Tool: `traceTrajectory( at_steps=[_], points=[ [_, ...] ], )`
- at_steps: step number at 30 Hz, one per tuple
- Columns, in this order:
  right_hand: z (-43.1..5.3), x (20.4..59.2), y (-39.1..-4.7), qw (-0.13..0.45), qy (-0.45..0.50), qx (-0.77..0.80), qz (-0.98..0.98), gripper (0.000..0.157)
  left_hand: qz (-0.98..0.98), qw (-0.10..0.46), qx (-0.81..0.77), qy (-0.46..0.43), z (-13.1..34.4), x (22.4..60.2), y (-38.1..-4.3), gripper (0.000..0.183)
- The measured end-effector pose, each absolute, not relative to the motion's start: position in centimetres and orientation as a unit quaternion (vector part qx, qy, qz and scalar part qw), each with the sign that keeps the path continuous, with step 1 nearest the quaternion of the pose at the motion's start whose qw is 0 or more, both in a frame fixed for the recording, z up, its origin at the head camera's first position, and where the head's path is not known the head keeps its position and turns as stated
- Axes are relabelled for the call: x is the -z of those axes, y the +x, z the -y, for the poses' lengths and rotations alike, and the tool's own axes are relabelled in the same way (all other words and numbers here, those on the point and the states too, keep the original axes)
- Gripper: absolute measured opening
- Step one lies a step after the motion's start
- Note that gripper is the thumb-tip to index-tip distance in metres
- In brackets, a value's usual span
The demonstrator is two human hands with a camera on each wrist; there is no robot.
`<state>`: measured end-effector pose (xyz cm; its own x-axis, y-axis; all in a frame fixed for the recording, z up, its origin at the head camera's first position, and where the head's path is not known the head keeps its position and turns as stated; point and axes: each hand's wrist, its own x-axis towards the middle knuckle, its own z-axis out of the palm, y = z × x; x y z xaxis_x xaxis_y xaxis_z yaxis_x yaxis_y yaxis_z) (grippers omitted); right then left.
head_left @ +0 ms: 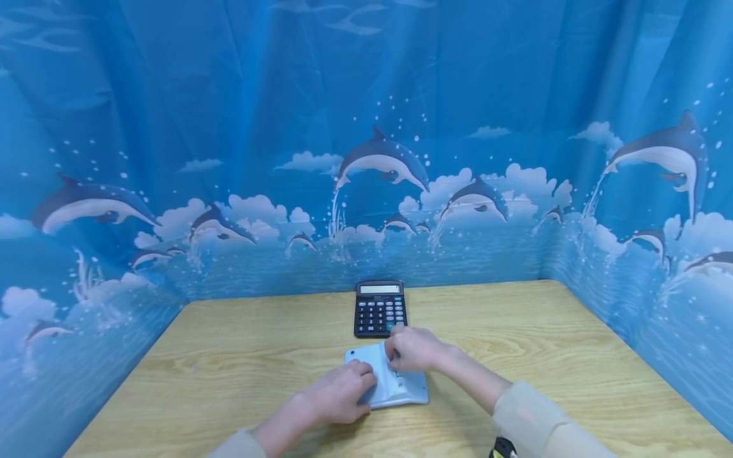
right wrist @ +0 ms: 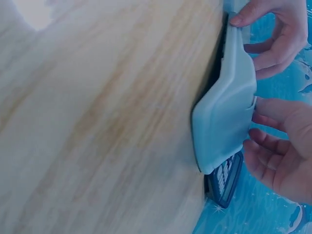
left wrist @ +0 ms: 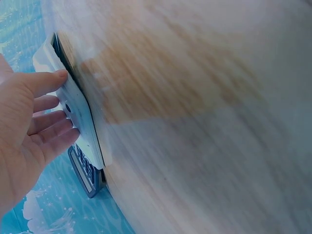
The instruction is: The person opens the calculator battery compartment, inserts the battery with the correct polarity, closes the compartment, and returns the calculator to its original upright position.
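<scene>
A light blue calculator (head_left: 375,356), apparently face down, lies on the wooden table with its wedge-shaped back upward. My left hand (head_left: 346,391) holds its near left part, the thumb at the near edge and the fingers curved over the back. In the left wrist view, a dark round spot (left wrist: 68,108) shows beside those fingers. My right hand (head_left: 415,350) is bent over the middle of the back. Thumb and fingertips meet there at a small raised pale edge (right wrist: 254,101), which looks like a battery cover. A green mark (head_left: 399,374) shows just below that hand.
Directly behind the light blue calculator, a black calculator (head_left: 379,308) lies face up. The table (head_left: 258,337) has light wood grain. A blue curtain (head_left: 275,159) with dolphins encloses its back and sides. By the right sleeve is a small black and yellow item (head_left: 504,448).
</scene>
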<state>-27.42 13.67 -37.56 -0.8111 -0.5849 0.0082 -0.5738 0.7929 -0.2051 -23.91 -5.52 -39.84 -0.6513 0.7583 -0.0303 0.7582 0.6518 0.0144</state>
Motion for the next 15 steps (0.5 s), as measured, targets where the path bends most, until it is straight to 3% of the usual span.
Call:
traceTrajectory(
  at_steps=[9,15],
  points=[
    [-13.93,37.89,-27.58,0.01,-0.324,0.099,-0.941,0.006,-0.912,0.027,-0.002,0.409,5.43,39.92,-24.22,0.042],
    [-14.48,37.93,-27.75,0.028,-0.332,0.119,-0.935,0.011,-0.899,-0.011,0.009,0.437,5.7,40.04,-24.03,0.039]
  ],
)
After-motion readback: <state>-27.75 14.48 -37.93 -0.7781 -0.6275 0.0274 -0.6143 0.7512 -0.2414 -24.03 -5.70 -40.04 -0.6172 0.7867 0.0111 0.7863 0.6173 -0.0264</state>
